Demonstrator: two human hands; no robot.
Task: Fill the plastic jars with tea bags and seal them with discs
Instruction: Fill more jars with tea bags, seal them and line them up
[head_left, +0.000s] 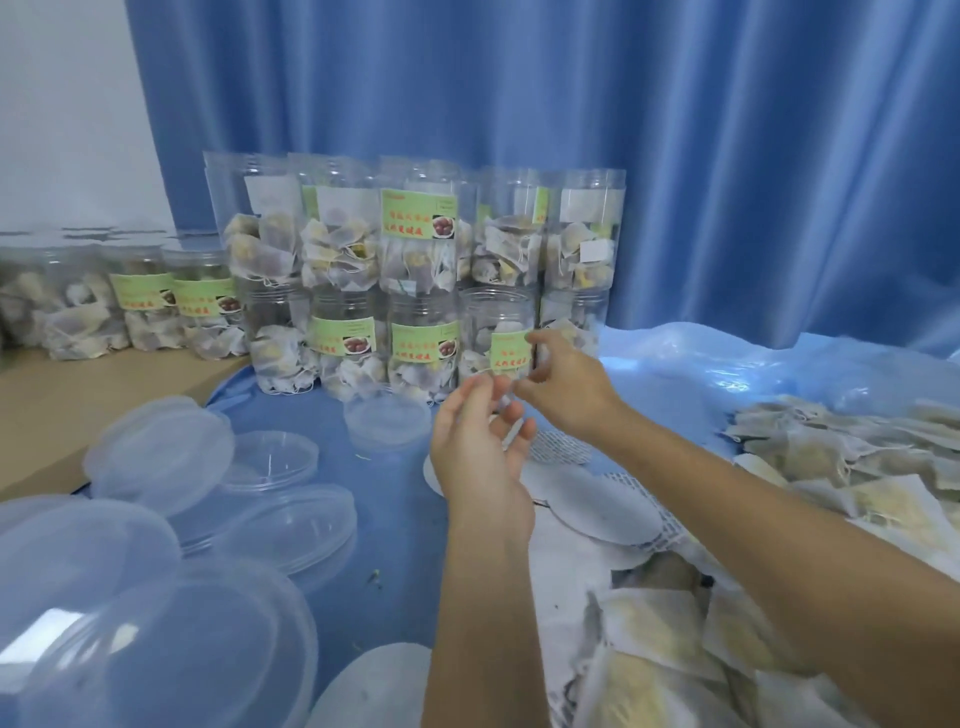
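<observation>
Right fingers: your right hand (563, 387) curls thumb and forefinger near the front jar (498, 338); whether they pinch anything is too blurred to tell.
Left fingers: your left hand (475, 441) is raised, fingers loosely bent and spread, apparently holding nothing, though something thin and pale may lie between the two hands.
Step in hand: probably separating one sealing disc; peel a single disc, keep it flat, and centre it on the jar mouth before pressing the rim.
Discs: white discs (602, 506) lie on the table just beneath your right forearm.
Tea bags: a loose heap of tea bags (852, 462) sits at your right.
Jars: filled jars (415, 244) stand stacked two high against the blue curtain (727, 156).
Lids: clear lids (161, 452) lie scattered at left.
Writing: green labels carry red characters and a fruit picture; the text is too blurred to read.
</observation>
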